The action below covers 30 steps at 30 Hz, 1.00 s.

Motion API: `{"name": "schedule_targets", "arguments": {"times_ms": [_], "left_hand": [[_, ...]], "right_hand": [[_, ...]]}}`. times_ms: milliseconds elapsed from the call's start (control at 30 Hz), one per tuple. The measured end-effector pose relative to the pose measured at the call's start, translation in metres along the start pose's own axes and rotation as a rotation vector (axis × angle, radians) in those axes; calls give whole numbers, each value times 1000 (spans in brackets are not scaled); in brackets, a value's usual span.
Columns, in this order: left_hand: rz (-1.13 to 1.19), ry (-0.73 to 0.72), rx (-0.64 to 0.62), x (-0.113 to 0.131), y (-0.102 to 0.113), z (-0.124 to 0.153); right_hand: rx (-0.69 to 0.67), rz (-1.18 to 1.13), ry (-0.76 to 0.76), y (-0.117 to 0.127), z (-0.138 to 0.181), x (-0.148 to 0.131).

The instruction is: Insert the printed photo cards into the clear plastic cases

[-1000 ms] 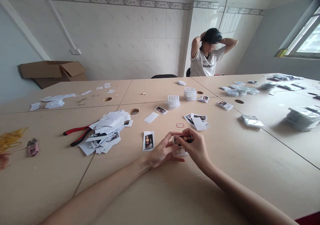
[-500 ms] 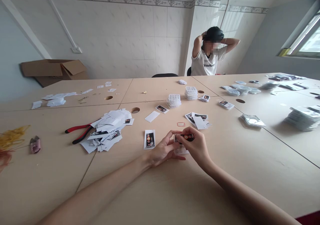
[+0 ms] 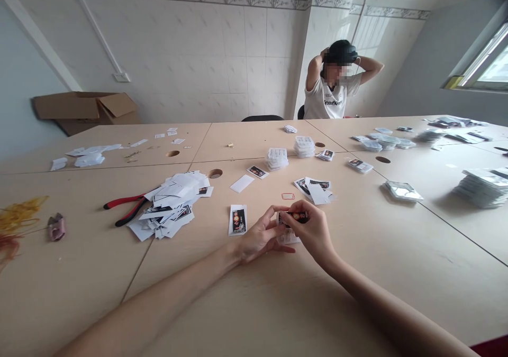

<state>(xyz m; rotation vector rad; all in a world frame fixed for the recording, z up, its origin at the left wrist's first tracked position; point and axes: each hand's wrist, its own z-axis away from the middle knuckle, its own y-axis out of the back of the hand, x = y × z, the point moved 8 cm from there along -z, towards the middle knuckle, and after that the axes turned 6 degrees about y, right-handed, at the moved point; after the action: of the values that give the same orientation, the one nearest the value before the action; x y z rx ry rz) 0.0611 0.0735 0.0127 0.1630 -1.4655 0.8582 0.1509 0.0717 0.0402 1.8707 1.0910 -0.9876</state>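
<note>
A small printed photo card (image 3: 293, 217) is pinched firmly between the thumb and fingers of the right hand (image 3: 311, 227), just above a white paper slip (image 3: 288, 237) on the pale laminate table (image 3: 254, 314). The half-curled left hand (image 3: 257, 236) reaches its left end; whether it grips, I cannot tell. A printed card (image 3: 238, 220) lies at nine o'clock, with red-handled pliers (image 3: 129, 209) and a paper-scrap pile (image 3: 169, 209) beyond.

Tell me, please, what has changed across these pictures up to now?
Very little: the head camera's view has drifted slightly, so everything sits a touch differently in frame. The right hand keeps its pinch on the small dark printed card beside the left hand; nothing was let go. The co-worker keeps both hands behind the head, and the papers and red-handled pliers stayed put.
</note>
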Motion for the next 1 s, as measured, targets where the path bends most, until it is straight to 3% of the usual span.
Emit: {"name": "schedule_targets", "arguments": {"times_ms": [1000], "left_hand": [[-4, 5, 10, -3, 2, -2]], "right_hand": [[5, 19, 44, 0, 0, 2]]}}
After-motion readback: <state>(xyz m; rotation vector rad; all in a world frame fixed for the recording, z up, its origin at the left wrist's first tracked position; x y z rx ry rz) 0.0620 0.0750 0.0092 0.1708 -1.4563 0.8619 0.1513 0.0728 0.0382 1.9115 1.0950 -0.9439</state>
